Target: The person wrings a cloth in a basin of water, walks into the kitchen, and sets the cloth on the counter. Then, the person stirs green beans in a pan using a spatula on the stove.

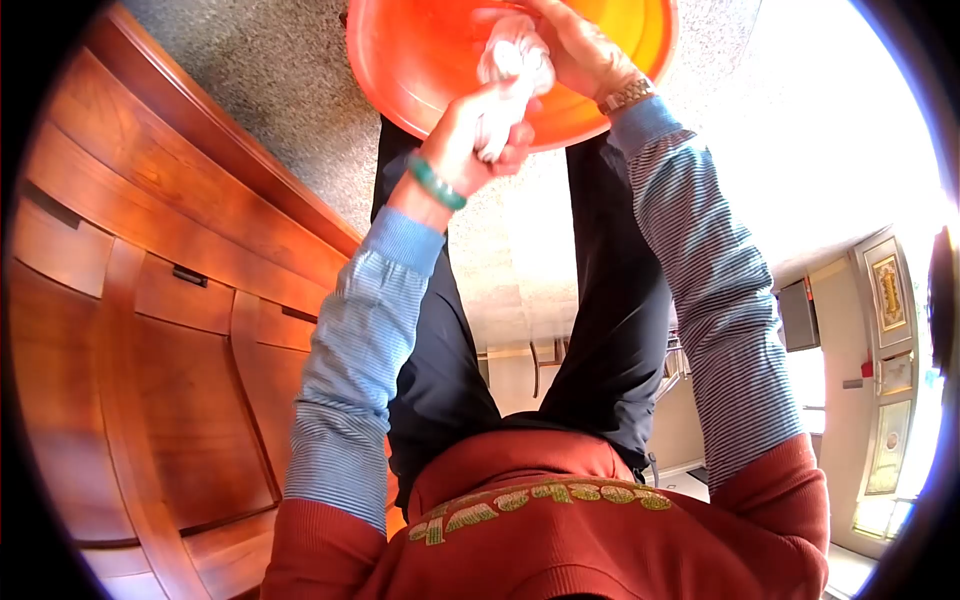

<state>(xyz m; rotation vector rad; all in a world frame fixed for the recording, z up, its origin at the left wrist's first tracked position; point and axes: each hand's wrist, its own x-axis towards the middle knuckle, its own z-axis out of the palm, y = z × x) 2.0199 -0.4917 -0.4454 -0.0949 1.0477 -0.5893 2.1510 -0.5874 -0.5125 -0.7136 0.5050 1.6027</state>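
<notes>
A wet-looking, twisted whitish-pink cloth (518, 62) is bunched up over an orange basin (400, 60) at the top of the view. My left hand (470, 140), with a green bangle at the wrist, has its fingers wrapped round the lower end of the cloth. Against the cloth's upper right side is my right hand (585, 50), a metal watch on its wrist; its fingertips are partly hidden and blurred, with the cloth between the two hands. The basin's right side looks yellow in bright light.
Wooden panelled furniture (190, 380) runs along the left side. Speckled floor (280, 90) surrounds the basin. My legs in dark trousers (610, 300) stand just below it. An ornate pale door (888, 370) is at the far right, near strong glare.
</notes>
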